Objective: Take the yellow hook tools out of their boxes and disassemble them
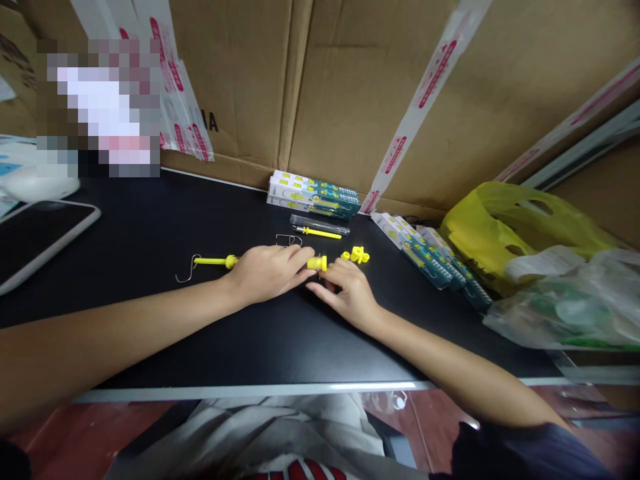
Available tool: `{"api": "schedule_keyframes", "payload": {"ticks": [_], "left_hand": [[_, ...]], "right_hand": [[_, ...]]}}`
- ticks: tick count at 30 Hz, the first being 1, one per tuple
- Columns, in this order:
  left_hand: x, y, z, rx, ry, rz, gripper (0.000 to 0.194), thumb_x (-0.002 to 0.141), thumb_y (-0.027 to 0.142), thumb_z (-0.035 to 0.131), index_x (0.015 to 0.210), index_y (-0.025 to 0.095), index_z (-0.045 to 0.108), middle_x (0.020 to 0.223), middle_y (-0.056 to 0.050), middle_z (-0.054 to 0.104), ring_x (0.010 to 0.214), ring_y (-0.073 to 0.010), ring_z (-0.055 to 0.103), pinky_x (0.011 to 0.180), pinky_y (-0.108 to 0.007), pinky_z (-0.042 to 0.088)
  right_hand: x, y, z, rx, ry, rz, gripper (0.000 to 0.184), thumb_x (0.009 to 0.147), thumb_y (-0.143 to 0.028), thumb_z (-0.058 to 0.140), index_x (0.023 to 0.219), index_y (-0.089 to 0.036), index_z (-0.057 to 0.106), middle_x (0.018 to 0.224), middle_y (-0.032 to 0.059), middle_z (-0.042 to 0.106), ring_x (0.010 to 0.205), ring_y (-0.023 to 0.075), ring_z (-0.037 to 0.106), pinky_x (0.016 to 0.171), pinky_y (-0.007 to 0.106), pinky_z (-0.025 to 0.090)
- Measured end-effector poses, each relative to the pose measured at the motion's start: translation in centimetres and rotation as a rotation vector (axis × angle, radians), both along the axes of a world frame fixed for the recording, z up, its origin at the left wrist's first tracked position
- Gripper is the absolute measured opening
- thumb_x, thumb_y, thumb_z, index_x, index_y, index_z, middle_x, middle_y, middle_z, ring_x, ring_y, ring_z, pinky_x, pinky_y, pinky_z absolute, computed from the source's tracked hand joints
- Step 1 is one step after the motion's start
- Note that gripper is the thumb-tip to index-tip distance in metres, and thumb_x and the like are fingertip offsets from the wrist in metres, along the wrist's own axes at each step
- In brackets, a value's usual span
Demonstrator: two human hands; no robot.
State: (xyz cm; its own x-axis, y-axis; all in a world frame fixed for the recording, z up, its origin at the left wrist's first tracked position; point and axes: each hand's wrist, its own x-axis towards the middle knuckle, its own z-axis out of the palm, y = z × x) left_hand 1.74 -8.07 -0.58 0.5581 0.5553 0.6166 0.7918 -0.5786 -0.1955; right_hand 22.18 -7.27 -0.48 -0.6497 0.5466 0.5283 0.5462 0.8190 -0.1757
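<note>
My left hand (270,272) is closed around the tube of a spring scale lying sideways. Its yellow rod (210,261) and wire hook (186,270) stick out to the left, and its yellow end cap (318,263) shows past my fingertips. Right beside that cap, my right hand (354,291) has its fingers curled in a pinch; whatever they hold is hidden. Loose metal hooks (289,239) lie just behind my left hand. Small yellow plastic caps (359,255) are bunched behind my right hand. Farther back lie a clear tube (320,224) and a yellow rod (323,233).
Printed boxes (313,195) are stacked against the cardboard wall (345,87). More boxes (413,250) lie to the right, by a yellow plastic bag (470,220) and a clear bag (575,300). A phone (40,233) rests at the left of the black table (200,353).
</note>
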Motion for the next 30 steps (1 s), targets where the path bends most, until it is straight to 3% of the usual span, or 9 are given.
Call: {"api": "schedule_keyframes", "payload": {"ticks": [9,16,25,30], "left_hand": [[0.1,-0.3,-0.1,-0.04,0.101,0.032,0.027,0.097,0.036,0.036,0.111,0.021,0.053,0.083,-0.002,0.063,0.062,-0.0143,0.063,0.048,-0.026,0.033],[0.1,-0.3,-0.2,-0.08,0.128,0.047,0.027,0.097,0.037,0.035,0.111,0.022,0.052,0.083,-0.002,0.063,0.061,-0.016,0.063,0.046,-0.027,0.032],[-0.1,-0.4,0.0,-0.11,0.141,0.002,0.025,0.095,0.034,0.04,0.114,0.022,0.051,0.084,-0.001,0.063,0.064,-0.0145,0.064,0.048,-0.024,0.035],[-0.2,-0.4,-0.2,-0.087,0.149,-0.024,0.024,0.095,0.034,0.042,0.115,0.022,0.05,0.084,0.0,0.064,0.065,-0.0143,0.064,0.049,-0.026,0.034]], "right_hand": [[0.1,-0.7,-0.1,0.324,-0.122,-0.007,0.03,0.093,-0.022,0.049,0.066,-0.016,0.058,0.053,-0.0015,0.054,0.049,0.0089,0.044,0.053,0.025,0.03],[0.6,0.0,0.5,0.407,-0.204,0.08,0.024,0.094,-0.021,0.049,0.073,-0.015,0.06,0.054,-0.0015,0.054,0.049,0.0089,0.044,0.05,0.024,0.028],[1.0,0.6,0.4,0.382,-0.213,0.19,0.021,0.094,-0.02,0.048,0.075,-0.016,0.058,0.056,-0.0018,0.052,0.051,0.0091,0.045,0.052,0.024,0.031],[1.1,0.7,0.6,0.472,-0.264,0.212,0.025,0.094,-0.02,0.049,0.071,-0.016,0.059,0.054,-0.0022,0.051,0.05,0.0095,0.043,0.051,0.026,0.03]]}}
